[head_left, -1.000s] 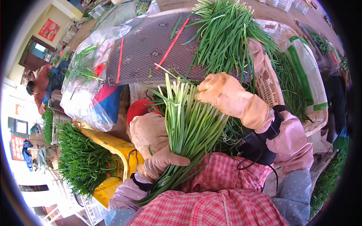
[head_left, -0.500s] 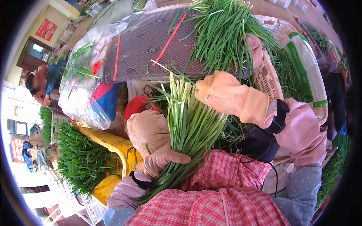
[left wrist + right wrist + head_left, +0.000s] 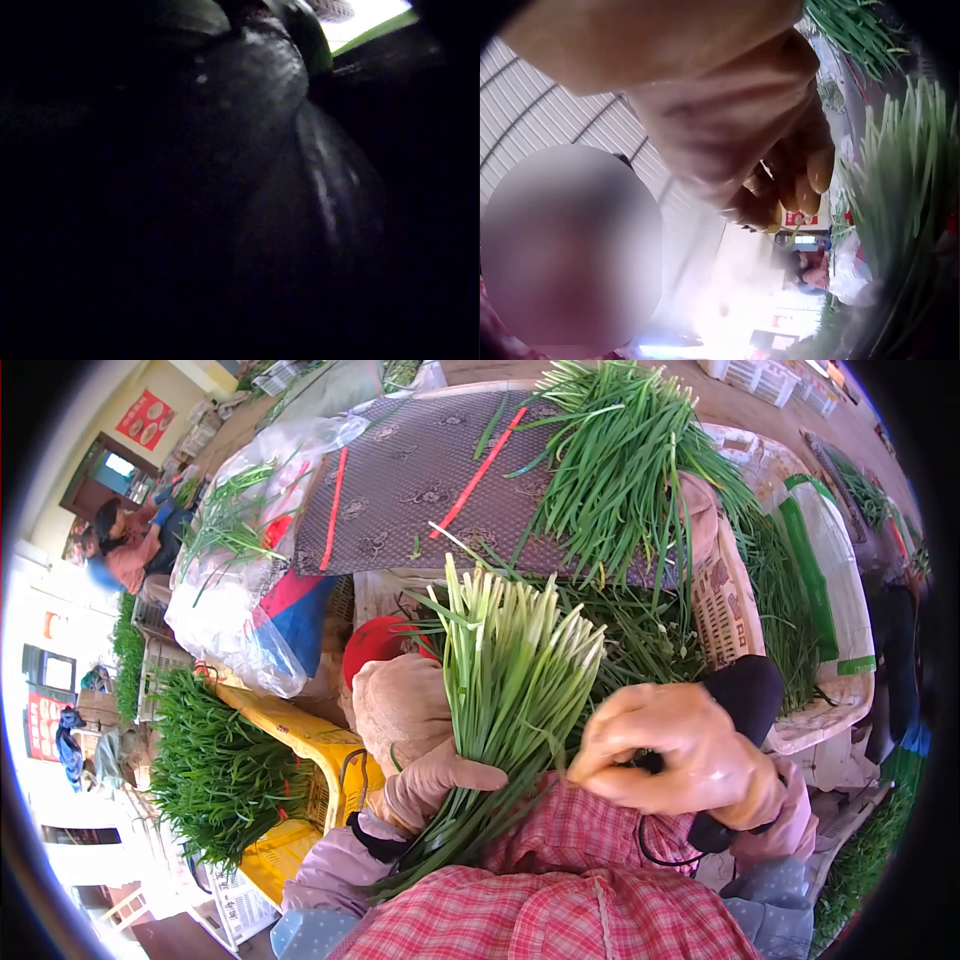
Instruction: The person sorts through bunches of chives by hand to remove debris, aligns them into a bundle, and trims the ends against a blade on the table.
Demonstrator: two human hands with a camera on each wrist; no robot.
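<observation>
In the head view my gloved left hand (image 3: pixel 425 760) grips a bundle of garlic chives (image 3: pixel 500 680), thumb across the leaves, pale stem ends pointing up and away. My right hand (image 3: pixel 680 750), in a tan rubber glove, is to the right of the bundle and apart from it, fingers curled toward the thumb. A thin yellowish-green strand (image 3: pixel 793 234) hangs at its fingertips in the right wrist view. That view also shows the chive bundle (image 3: pixel 904 180) at its right side. The left wrist view is nearly black, with only dim glove folds showing.
A dark patterned board (image 3: pixel 400 490) with red strips (image 3: pixel 337 510) lies ahead, a chive heap (image 3: pixel 620 470) on its right end. A yellow crate (image 3: pixel 300 740) of greens stands left, a pale crate (image 3: pixel 730 600) right. Beyond the clear plastic bag (image 3: pixel 230 630) sits another person (image 3: pixel 130 545).
My right hand has left the chives' pale stem ends and moved down and toward my body, its fingers curled. The left hand keeps its hold on the bundle.
</observation>
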